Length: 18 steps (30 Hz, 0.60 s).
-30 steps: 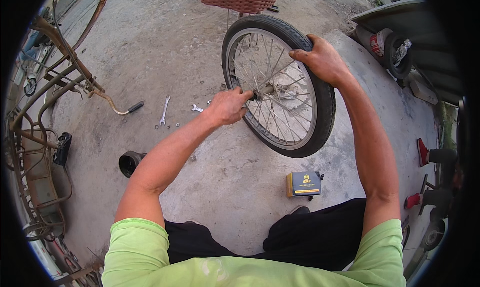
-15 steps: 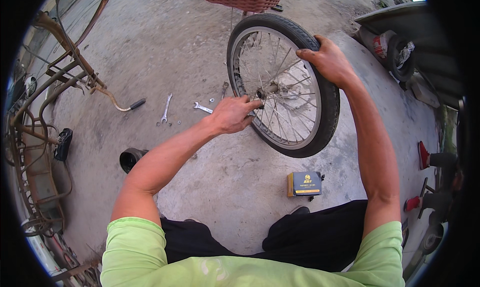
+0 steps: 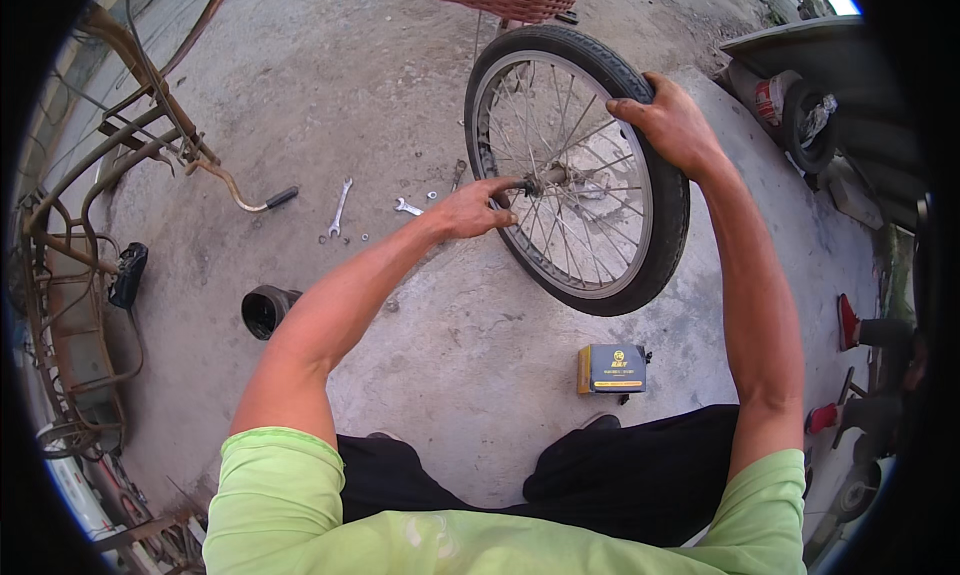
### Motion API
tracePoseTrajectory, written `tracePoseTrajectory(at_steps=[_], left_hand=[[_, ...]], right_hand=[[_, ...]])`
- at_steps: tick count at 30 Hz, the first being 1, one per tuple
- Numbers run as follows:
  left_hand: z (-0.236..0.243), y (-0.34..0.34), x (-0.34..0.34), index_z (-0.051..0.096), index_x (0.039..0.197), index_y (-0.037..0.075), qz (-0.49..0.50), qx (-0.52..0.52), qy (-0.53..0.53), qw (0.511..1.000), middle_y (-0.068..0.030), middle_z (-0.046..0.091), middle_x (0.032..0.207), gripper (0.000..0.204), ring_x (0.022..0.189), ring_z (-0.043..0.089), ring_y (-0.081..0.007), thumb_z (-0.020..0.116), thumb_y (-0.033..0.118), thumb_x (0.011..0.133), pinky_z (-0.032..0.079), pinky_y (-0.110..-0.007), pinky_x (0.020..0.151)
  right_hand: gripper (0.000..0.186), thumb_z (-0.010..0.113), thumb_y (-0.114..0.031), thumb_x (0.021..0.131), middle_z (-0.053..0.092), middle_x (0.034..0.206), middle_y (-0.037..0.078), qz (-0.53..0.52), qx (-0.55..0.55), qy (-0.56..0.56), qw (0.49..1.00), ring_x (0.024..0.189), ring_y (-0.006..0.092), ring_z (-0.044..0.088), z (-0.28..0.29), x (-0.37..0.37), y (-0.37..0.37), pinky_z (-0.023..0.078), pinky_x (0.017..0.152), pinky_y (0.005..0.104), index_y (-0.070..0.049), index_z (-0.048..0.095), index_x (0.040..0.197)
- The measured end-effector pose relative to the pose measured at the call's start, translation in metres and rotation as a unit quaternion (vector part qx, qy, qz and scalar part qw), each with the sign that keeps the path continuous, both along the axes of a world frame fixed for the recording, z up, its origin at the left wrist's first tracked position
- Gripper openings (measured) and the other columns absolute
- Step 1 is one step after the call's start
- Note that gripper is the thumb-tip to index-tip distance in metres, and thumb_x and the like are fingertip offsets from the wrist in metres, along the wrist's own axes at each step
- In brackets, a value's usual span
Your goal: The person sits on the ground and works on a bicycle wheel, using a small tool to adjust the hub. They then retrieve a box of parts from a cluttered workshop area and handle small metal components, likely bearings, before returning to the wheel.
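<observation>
A rusted bicycle frame [image 3: 90,225] was seen along the left edge of the frame. A spoked bicycle wheel [image 3: 580,170] was held upright at upper centre: its tyre was gripped from above by the right hand [image 3: 672,125], while its axle was pinched by the left hand [image 3: 470,210]. A small dark box [image 3: 612,368] lay at lower centre, two wrenches [image 3: 340,207] left of the wheel.

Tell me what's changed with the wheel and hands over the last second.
The left hand has slid its fingertips along the axle toward the hub. The right hand keeps its grip on top of the tyre, and the wheel stays upright on the concrete. The wrenches, black cup and small box lie unmoved.
</observation>
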State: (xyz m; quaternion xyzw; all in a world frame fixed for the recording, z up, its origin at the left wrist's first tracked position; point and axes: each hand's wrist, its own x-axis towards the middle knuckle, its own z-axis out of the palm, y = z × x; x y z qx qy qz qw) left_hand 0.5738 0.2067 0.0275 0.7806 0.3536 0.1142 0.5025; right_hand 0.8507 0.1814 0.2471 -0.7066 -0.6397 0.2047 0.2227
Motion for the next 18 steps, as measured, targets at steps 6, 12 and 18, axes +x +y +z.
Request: tracePoseTrajectory(at_steps=[6, 12, 18], left_hand=[[-0.009, -0.004, 0.003, 0.030, 0.164, 0.017, -0.005, -0.106, -0.032, 0.994, -0.0115, 0.068, 0.125, 0.082, 0.104, 0.068, -0.0209, 0.072, 0.025, 0.094, 0.055, -0.037, 0.090], [-0.020, -0.025, 0.005, 0.026, 0.165, 0.021, 0.073, -0.336, -0.157, 0.926, -0.0100, 0.069, 0.124, 0.080, 0.102, 0.070, -0.0203, 0.070, 0.024, 0.098, 0.057, -0.039, 0.081], [-0.030, -0.052, 0.017, 0.031, 0.161, 0.032, 0.115, -0.509, -0.330, 0.787, -0.0111, 0.071, 0.110, 0.071, 0.097, 0.071, -0.0235, 0.068, 0.025, 0.101, 0.058, -0.043, 0.079]], right_hand=[[0.059, 0.076, -0.040, 0.085, 0.076, 0.096, 0.023, -0.012, 0.002, 0.018, 1.000, 0.086, 0.0297, 0.075, 0.003, -0.003, 0.002, 0.055, 0.083, 0.0414, 0.009, 0.067, 0.118], [0.063, 0.077, -0.038, 0.086, 0.075, 0.103, 0.021, -0.030, 0.032, -0.020, 0.999, 0.089, 0.0249, 0.073, -0.001, -0.010, 0.000, 0.055, 0.083, 0.0380, 0.011, 0.064, 0.124], [0.060, 0.075, -0.036, 0.086, 0.074, 0.097, 0.017, -0.035, -0.002, 0.037, 0.999, 0.085, 0.0210, 0.071, -0.004, -0.011, -0.003, 0.055, 0.079, 0.0350, 0.011, 0.064, 0.122]])
